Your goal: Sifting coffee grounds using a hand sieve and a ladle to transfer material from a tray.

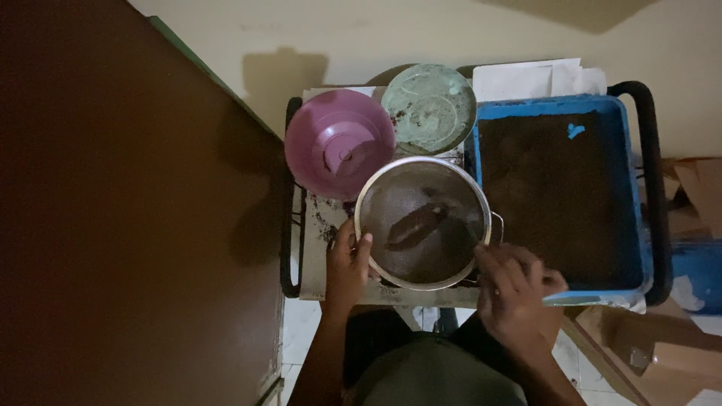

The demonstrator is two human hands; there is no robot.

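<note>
on the small worktop [331,282] in front of the person sits a round metal sieve [423,222] with fine mesh, a dark clump of soil-like matter lying near its middle. the left hand [347,262] grips the sieve's rim on the near-left side, thumb hooked over the edge and fingers curled under it. the right hand [516,284] rests at the near-right side of the rim, fingers bent and close together by the sieve's small wire handle; it touches the rim there, though i cannot tell whether it truly clasps it or only steadies it.

just behind the sieve, to the left, a pink plastic bowl [340,143] lies upside down, its base ring facing up. beside it, to the right, a pale green bowl [429,107] also lies overturned, speckled with dirt; the two bowls touch or nearly touch each other and the sieve's far rim. to the right of the sieve stands a blue rectangular tray [633,188] filled with dark fine soil, one small blue patch showing through near its far edge. white sheets of paper [538,77] poke out behind the tray. crumbs of soil are scattered on the worktop between the pink bowl and the sieve. a brown door [128,218] fills the left side, and cardboard pieces [662,353] lie on the floor at right.
</note>
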